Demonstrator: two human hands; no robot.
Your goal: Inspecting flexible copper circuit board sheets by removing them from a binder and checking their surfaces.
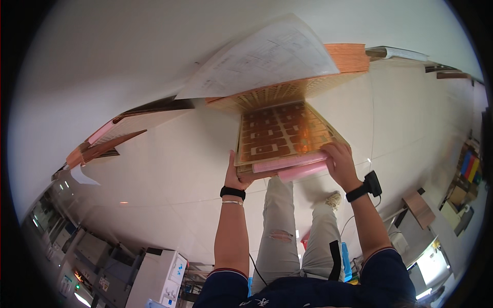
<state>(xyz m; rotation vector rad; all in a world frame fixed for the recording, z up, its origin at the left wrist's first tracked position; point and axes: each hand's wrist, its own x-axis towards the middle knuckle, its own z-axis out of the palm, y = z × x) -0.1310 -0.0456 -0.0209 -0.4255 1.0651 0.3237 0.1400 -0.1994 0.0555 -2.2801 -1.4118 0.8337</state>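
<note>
Between my two hands is a stack of circuit board panels (280, 134), its top one patterned in copper and pale yellow. Pink sheets (303, 169) stick out from its near edge. My left hand (236, 173) grips the near left corner, thumb up along the side. On the near right corner, my right hand (339, 160) has its fingers over the top edge; what lies under the stack is hidden. The far end of the held panels meets a thick pile of copper-edged boards (348, 57) leaning on the wall. A large printed paper sheet (262, 61) covers part of that pile.
More boards (110, 138) with pink and brown edges lean on the wall at left, a loose white paper (84, 175) beside them. Thin panels (398, 54) stand at the far right. A white machine (156, 280) is at lower left; my legs (280, 226) stand on the tiled floor (174, 169).
</note>
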